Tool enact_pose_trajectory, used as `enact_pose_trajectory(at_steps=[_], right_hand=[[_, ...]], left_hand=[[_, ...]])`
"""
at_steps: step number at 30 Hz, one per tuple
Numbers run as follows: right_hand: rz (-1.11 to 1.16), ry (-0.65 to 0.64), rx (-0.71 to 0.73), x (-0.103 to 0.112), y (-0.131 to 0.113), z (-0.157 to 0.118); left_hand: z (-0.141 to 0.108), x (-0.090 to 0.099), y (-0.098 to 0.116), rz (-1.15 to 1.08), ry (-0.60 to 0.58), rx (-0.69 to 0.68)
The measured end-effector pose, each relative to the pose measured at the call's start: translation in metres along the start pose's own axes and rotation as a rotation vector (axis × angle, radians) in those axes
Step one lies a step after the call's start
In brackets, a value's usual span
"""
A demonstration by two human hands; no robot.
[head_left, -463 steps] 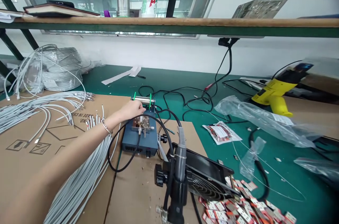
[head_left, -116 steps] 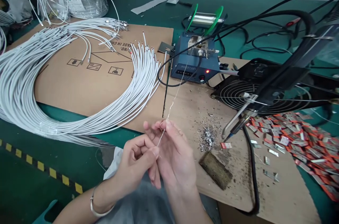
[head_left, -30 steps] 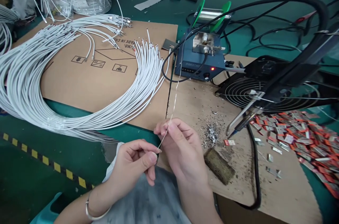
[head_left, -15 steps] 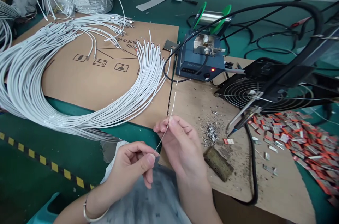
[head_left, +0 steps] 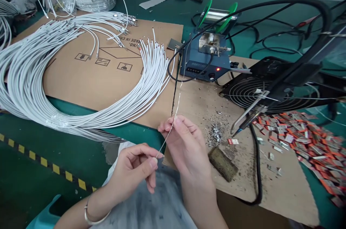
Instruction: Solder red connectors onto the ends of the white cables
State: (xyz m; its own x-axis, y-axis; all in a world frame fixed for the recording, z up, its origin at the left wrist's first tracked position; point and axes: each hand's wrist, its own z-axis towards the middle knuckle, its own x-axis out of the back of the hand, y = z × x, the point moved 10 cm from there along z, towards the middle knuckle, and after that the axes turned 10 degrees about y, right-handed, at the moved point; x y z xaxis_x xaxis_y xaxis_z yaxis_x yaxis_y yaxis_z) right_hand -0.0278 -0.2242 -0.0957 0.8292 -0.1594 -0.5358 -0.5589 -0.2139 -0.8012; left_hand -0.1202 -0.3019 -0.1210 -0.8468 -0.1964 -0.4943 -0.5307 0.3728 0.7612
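Observation:
A thin, silvery solder wire [head_left: 178, 102] comes down from the front of the blue solder feeder [head_left: 204, 64] and passes through both my hands. My left hand [head_left: 139, 167] pinches its lower end between thumb and forefinger. Higher up and to the right, my right hand [head_left: 189, 146] closes thumb and fingers on the same strand. Between the two pinches the wire runs slanted and nearly straight. Both hands are above my lap, at the table's front edge. Behind the feeder sits a spool [head_left: 217, 15] with green flanges.
A large bundle of white cables [head_left: 89, 122] curves over the cardboard at left. On the right, a soldering iron [head_left: 247, 120] hangs tip-down in its holder above a small red-and-silver piece [head_left: 233, 141]. Nearby are a brown sponge [head_left: 223, 164], a black fan [head_left: 243, 95] and a heap of metal parts [head_left: 310, 142].
Both hands keep their pinch on the solder wire and have barely moved. The whole view has shifted very slightly.

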Motion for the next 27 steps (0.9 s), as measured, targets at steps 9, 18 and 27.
enact_pose_trajectory(at_steps=[9,18,27], right_hand=[[0.010,0.018,-0.014,0.002,0.000,0.001],[-0.019,-0.002,-0.009,0.001,-0.003,-0.002],[-0.056,0.011,-0.015,0.004,0.001,-0.003]], left_hand=[[0.000,0.001,0.001,0.000,-0.005,-0.015],[-0.001,0.009,-0.008,0.041,0.029,0.039],[-0.001,0.013,-0.015,0.050,0.019,0.056]])
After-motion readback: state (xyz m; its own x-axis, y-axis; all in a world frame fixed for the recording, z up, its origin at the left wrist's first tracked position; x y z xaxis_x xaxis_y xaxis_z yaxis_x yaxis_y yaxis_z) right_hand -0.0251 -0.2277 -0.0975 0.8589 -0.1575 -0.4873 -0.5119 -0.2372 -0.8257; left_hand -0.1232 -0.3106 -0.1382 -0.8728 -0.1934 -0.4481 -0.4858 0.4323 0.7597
